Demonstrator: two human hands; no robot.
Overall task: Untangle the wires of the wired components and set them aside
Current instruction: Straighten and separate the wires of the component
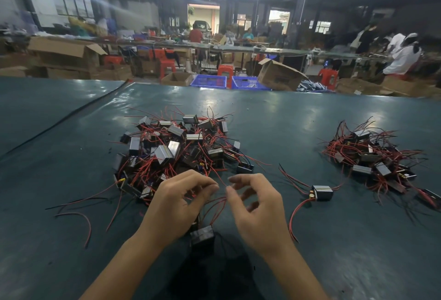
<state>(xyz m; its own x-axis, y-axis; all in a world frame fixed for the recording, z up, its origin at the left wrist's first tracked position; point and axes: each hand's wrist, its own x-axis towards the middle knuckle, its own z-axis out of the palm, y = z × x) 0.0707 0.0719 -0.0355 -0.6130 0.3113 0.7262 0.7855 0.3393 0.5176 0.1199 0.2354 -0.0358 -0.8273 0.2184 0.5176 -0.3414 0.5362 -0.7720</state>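
1. A small dark box-shaped component (202, 236) is located on the dark green glossy surface (310, 264), near the person's edge and between the two wrists.
2. Its thin red wires (218, 204) are led from the box away from the person and up to the fingertips. Their long axis is thus set roughly front-to-back, with a slight bow.
3. The left hand (181, 204) is held palm-down above the surface with the fingers curled. Its grip is closed thumb to forefinger, apparently on one red wire.
4. The right hand (257, 209) is held opposite, just beside the left. Its grip is narrowed to a thumb-and-forefinger pinch on the wires, and the remaining fingers are loosely spread.
5. A large tangled pile of grey metal boxes and red wires (176, 149) is found just beyond the hands.
6. A second, smaller pile (374, 156) is found to the far right.
7. A single grey box with red leads (322, 192) is found between the two piles.
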